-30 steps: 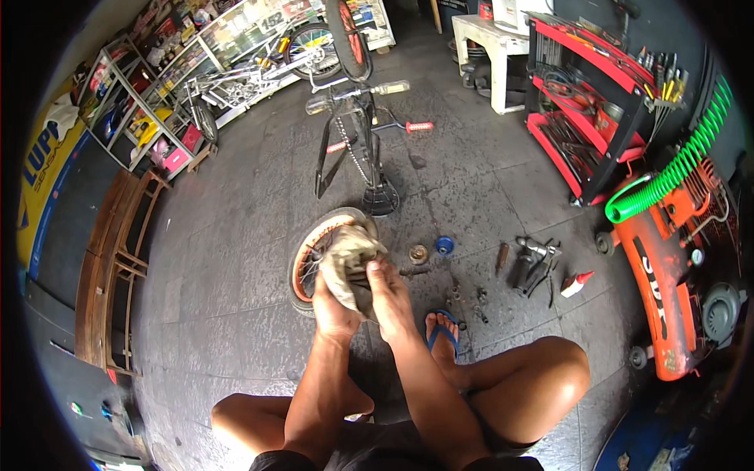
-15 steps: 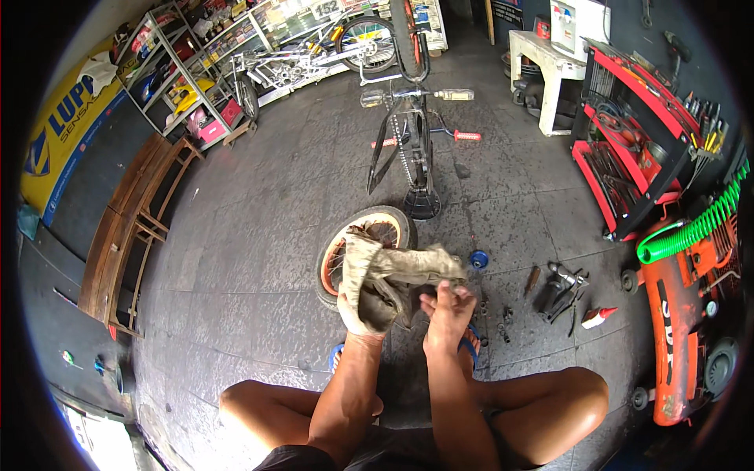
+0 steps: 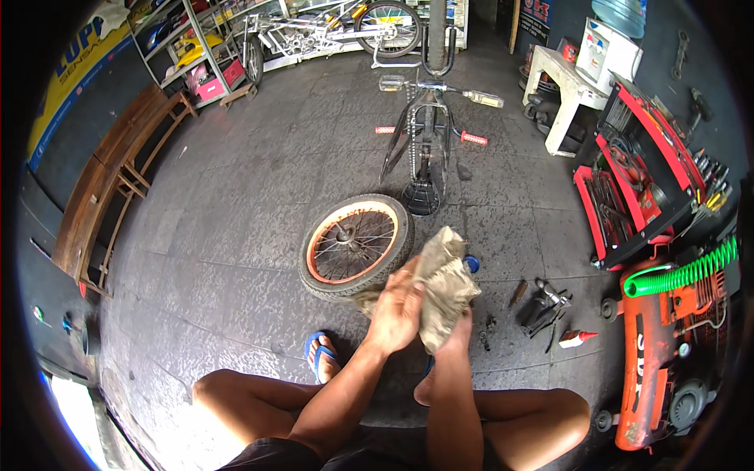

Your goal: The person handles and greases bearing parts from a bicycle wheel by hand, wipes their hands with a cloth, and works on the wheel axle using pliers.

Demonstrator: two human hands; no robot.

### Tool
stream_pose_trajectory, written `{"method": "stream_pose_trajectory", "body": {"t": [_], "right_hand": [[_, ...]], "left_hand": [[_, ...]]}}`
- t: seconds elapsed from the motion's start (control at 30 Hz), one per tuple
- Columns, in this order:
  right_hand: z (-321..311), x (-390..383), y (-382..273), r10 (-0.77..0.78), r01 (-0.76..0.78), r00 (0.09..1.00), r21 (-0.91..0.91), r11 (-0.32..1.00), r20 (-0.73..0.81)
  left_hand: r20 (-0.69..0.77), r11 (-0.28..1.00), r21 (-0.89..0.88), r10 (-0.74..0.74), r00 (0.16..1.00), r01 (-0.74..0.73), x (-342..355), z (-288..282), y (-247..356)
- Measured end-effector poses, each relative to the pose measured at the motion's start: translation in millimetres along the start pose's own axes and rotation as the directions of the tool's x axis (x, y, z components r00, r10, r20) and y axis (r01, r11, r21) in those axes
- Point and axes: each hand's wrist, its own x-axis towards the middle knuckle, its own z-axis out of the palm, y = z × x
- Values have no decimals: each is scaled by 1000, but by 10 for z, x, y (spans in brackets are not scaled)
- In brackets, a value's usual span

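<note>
A crumpled, stained beige rag (image 3: 446, 289) is bunched between my two hands, above the floor. My left hand (image 3: 399, 310) presses on its left side, fingers lying together against the cloth, and a corner of the rag sticks out beyond them. From below, my right hand (image 3: 455, 339) holds the rag, which covers most of its fingers. Just past my left hand, a small bicycle wheel (image 3: 394, 259) with an orange rim and black tyre lies flat. Beyond it stands an upside-down bicycle frame (image 3: 428, 133) with red grips.
On the floor to the right are a blue round container (image 3: 471, 263), several hand tools (image 3: 543, 302) and a white bottle with a red tip (image 3: 577, 339). An orange compressor (image 3: 644, 369) and red tool cart (image 3: 628, 180) stand farther right. A wooden bench (image 3: 118, 177) lines the left.
The rag has gone from hanging loosely unfolded to being bunched over my right hand. My left hand has moved right onto it, and the wheel is now less covered.
</note>
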Motion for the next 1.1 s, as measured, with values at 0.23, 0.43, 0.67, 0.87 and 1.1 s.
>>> {"method": "stream_pose_trajectory", "body": {"t": [0.23, 0.43, 0.67, 0.87, 1.1], "right_hand": [[96, 210, -325, -557, 253, 817, -961, 111, 150], [-126, 88, 22, -180, 38, 975, -705, 708, -129], [-254, -67, 421, 15, -100, 994, -871, 481, -106], [247, -361, 443, -106, 187, 980, -957, 223, 167], [-36, -427, 97, 228, 645, 764, -727, -236, 604]], "left_hand": [[-710, 964, -196, -265, 653, 179, -91, -356, -907], [117, 802, -429, -408, 906, 416, -119, 256, -516], [104, 442, -793, -580, 808, 420, -315, 189, -720], [39, 574, -721, -527, 849, 389, -181, -132, -709], [-35, 669, -615, -552, 833, 417, -26, -99, -403]]}}
